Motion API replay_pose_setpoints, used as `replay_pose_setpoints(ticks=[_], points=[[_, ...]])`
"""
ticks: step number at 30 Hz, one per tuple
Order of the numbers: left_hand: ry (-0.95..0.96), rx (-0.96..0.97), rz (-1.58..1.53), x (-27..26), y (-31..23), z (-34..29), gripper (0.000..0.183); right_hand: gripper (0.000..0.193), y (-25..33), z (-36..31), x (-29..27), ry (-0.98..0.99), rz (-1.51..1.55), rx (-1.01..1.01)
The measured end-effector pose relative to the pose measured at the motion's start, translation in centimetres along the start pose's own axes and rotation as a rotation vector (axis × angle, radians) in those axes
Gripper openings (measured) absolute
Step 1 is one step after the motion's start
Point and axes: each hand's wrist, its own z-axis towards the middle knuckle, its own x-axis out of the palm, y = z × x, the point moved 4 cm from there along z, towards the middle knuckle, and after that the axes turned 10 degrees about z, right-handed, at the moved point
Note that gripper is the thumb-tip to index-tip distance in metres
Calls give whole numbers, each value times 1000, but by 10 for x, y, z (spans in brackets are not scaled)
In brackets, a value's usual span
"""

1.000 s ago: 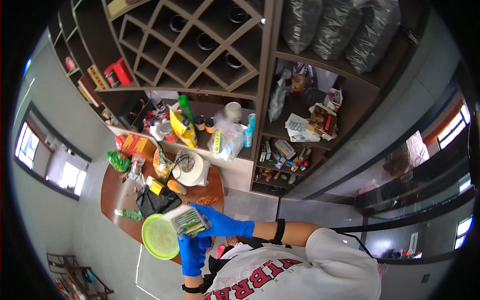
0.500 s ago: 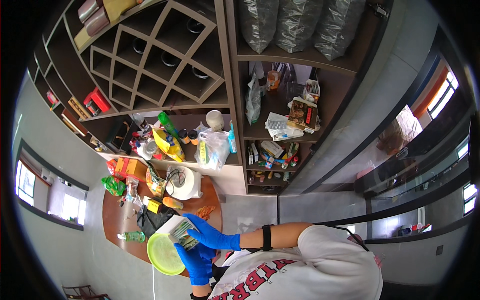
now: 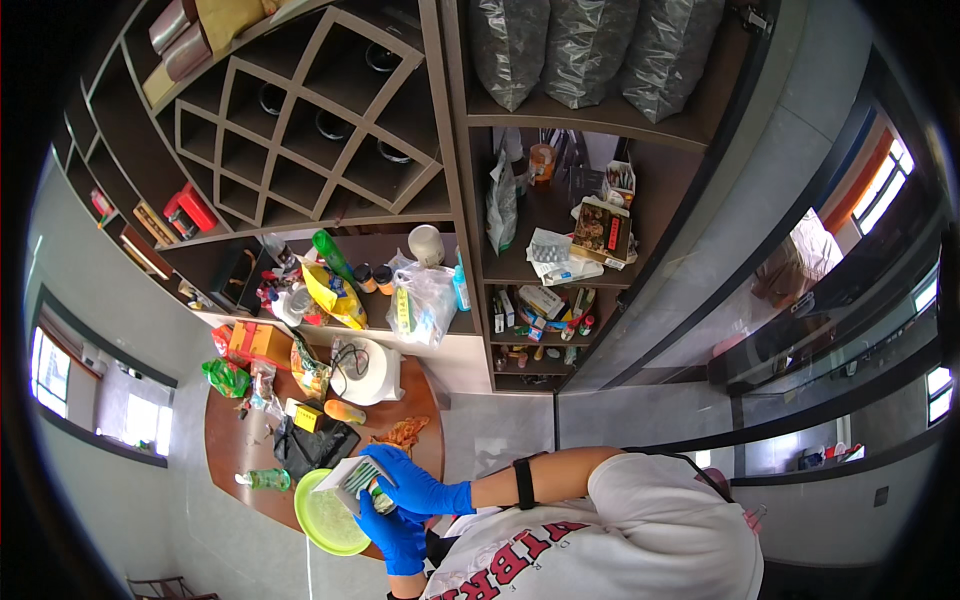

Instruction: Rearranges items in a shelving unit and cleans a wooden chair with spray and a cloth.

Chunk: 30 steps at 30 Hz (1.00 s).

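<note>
Both my hands wear blue gloves and hold a small white box with a green-patterned side (image 3: 347, 482). From the right, my right hand (image 3: 418, 486) comes over its upper side, fingers closed on the edge. My left hand (image 3: 393, 538) grips it from below, thumb side against the box. Part of the box is hidden behind the gloves, so whether it is open I cannot make out. Directly beneath it is a round lime-green basin (image 3: 318, 530) at the table's front edge.
The brown table (image 3: 232, 440) also bears a black plastic bag (image 3: 305, 450), a green bottle (image 3: 266, 480), an orange cloth (image 3: 404, 432) and a white appliance with a cord (image 3: 375, 375). Behind stand brown shelves (image 3: 460, 215) with bottles, bags and boxes.
The box has tilted in my hands, showing more of its pale side and less of its green one. My hands have shifted slightly.
</note>
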Motion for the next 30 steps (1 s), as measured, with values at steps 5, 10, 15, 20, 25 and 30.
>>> replay_pose_setpoints(ticks=[5,10,15,20,25,30], points=[[115,-36,-142,27,-13,-13,55,45,-6,9,-7,16,190,103],[89,-14,-94,1,-4,-1,52,48,1,2,1,83,11,82],[121,-176,-70,-39,22,15,45,43,-7,-2,7,68,96,161],[313,67,91,-25,3,11,57,53,-39,14,-22,98,372,410],[375,-70,56,-29,-8,10,52,55,-12,12,-24,266,338,483],[258,-188,-79,-31,-6,8,49,69,-8,8,-23,434,434,395]])
